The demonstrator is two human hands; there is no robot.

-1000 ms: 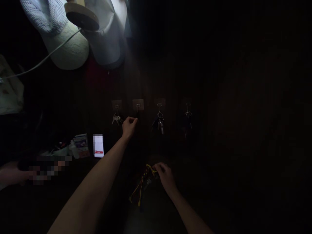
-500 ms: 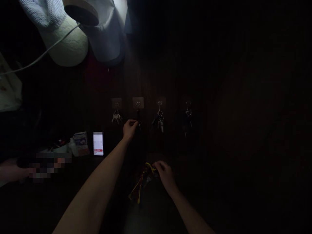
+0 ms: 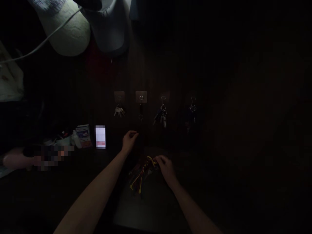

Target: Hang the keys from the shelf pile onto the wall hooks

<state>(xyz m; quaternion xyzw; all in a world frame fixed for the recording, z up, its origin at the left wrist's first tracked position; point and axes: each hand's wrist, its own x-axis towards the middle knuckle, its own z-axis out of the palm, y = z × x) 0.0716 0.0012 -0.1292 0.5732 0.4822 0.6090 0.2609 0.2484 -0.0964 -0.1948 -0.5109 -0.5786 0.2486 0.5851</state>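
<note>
My left hand (image 3: 129, 140) is closed in a pinch below the second hook, and nothing shows between its fingertips. Just above it, apart from the fingers, a small key ring (image 3: 140, 117) hangs on a dark strap. My right hand (image 3: 164, 165) is closed on a yellow and red braided cord (image 3: 140, 178), pinching its top loop. Small pale pieces beside the cord are too dark to name. Bunches of keys hang to the left (image 3: 118, 111) and right (image 3: 162, 117) of the small ring, and a dim bunch (image 3: 192, 112) hangs farther right.
Several adhesive hooks (image 3: 141, 97) stick to the dark wall in a row. Caps (image 3: 70, 32) and a white cable (image 3: 46, 39) are at the upper left. A lit phone (image 3: 100, 137) stands beside a small box (image 3: 84, 136). Another person's arm (image 3: 18, 158) reaches in from the left.
My left hand has come away from the small key ring and moved down. My right hand still holds the cord. The whole view has shifted slightly.
</note>
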